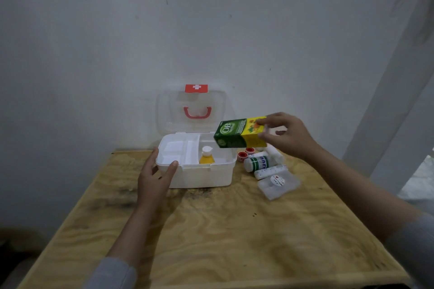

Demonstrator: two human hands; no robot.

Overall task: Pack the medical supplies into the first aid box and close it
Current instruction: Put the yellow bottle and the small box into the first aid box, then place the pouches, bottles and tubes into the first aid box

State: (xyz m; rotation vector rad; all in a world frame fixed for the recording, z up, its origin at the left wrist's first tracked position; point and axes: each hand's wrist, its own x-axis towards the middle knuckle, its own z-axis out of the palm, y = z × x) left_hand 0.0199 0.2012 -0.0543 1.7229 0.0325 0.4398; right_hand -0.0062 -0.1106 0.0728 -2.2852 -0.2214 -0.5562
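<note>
The white first aid box (204,177) stands open at the back of the wooden table, its clear lid (192,110) with a red handle upright against the wall. Inside, a yellow bottle (206,156) with a white cap stands in the right compartment. My left hand (155,178) rests on the box's front left corner, thumb on the rim. My right hand (285,136) holds a green and yellow carton (239,134) by its yellow end, above the box's right edge. To the right of the box lie a green-labelled white bottle (257,163), two red-capped rolls (245,153), a white tube (271,171) and a clear packet (278,183).
The plywood table (223,230) reaches to the white wall behind the box. Dark stains mark the wood in front of and left of the box. A white post (387,112) slants up at the right, beyond the table's right edge.
</note>
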